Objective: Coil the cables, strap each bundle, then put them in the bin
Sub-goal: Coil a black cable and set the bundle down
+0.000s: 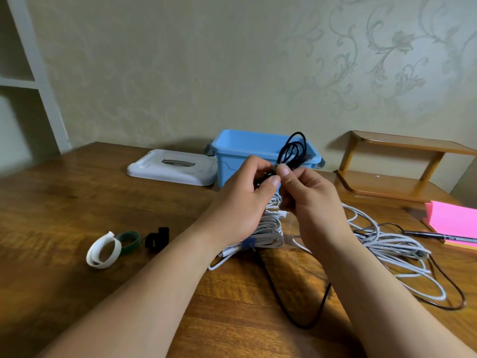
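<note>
Both hands hold a coiled black cable (294, 148) up in front of the blue bin (247, 148). My left hand (247, 195) grips the lower part of the coil. My right hand (307, 192) pinches a grey strap at the coil's middle between thumb and fingers. Below the hands lies a white cable bundle (265, 233) with a blue strap (247, 244) around it. Loose white cable (395, 246) and a loose black cable (296, 316) sprawl on the wooden table (77, 202).
White strap (103, 250), green strap (128, 242) and black strap (157, 239) lie at the left. The bin's white lid (173, 169) rests left of the bin. A wooden shelf (395, 166) stands at the right, with pink paper (454, 218) and a pen (428, 235) nearby.
</note>
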